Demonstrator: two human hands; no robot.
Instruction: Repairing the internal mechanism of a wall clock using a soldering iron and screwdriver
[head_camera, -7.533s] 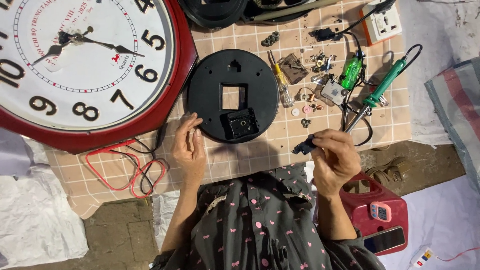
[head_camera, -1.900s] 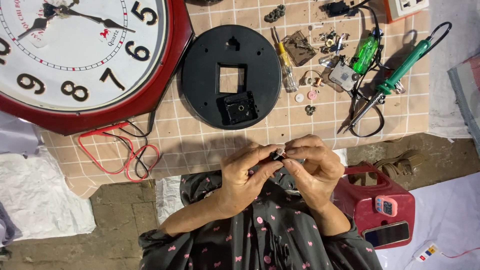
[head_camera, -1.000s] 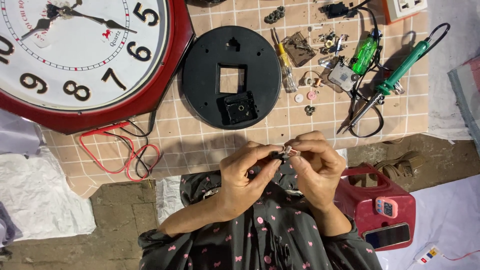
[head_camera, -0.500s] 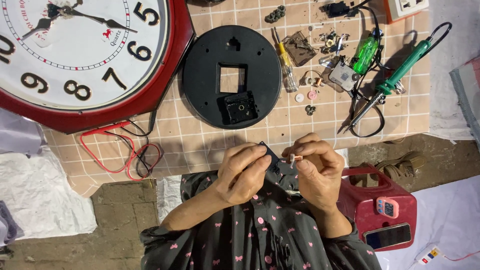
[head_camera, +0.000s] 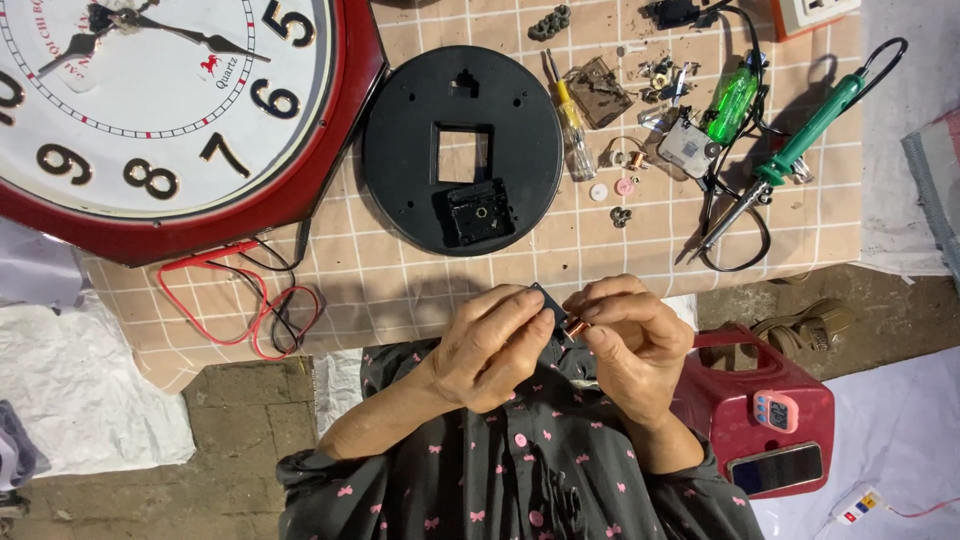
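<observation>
**Copper coil pinched right between both hands, just off the near edge of the mat**

Copper coil (head_camera: 577, 329) was tiny, so take this loosely. It sat at the fingertips of the right hand (head_camera: 632, 345), which was closed on it in a pinch, and it looked to be joined to the small black part (head_camera: 545, 300) that the left hand (head_camera: 490, 348) gripped from the other side. Both hands were about equally near it, thumbs almost touching. The coil's long axis seemed to run across, from one hand toward the other, though I couldn't say for sure at that size.

Using the checked mat (head_camera: 400, 290) as the landmark: the hands hovered over its near edge, above the lap. Further in on the mat lay the round black clock back (head_camera: 462, 150). To the right of that were small gears, a yellow-handled screwdriver (head_camera: 573, 130) and a green soldering iron (head_camera: 800, 140). Left on the mat were red and black leads (head_camera: 250, 310), with the big red wall clock (head_camera: 170, 110) at the far left corner.
</observation>
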